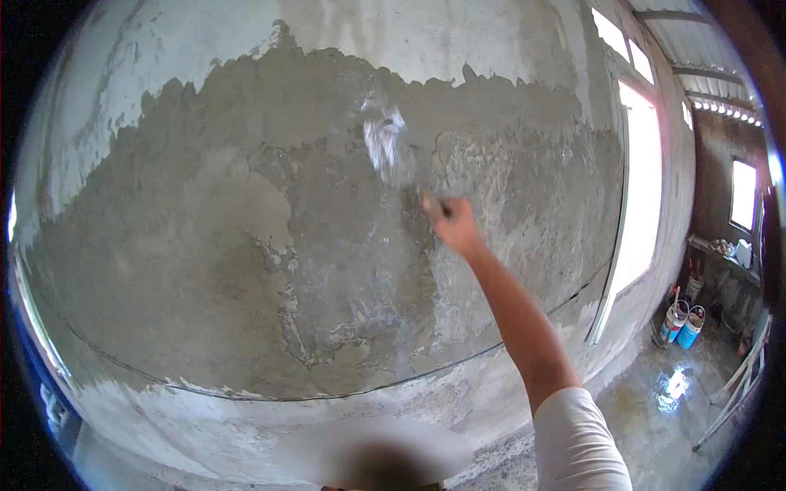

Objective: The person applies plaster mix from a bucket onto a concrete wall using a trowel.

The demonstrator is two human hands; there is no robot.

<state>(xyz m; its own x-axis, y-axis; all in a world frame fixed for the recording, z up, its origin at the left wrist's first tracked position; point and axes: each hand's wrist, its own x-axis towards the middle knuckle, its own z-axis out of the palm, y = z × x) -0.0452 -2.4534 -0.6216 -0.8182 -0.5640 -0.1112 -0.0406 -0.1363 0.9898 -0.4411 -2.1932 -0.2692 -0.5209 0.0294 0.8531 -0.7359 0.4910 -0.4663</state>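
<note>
My right hand (460, 229) is raised in front of the wall, fingers closed round the handle of what looks like a trowel (385, 151). Its shiny blade is smeared by motion and lies against or very close to the wall; contact cannot be told. Damp grey plaster (213, 213) covers the middle of the wall, smooth on the left and rougher with raised ridges near the tool. Above its ragged upper edge shows paler wall (393, 33). My left hand is out of view.
A dark cable or line (327, 398) runs curved along the lower wall. To the right is a bright window opening (640, 188). Two buckets (675, 321) (693, 326) stand on the wet floor (639, 401), near metal poles (741, 380). A blurred oval (311, 450) covers the bottom centre.
</note>
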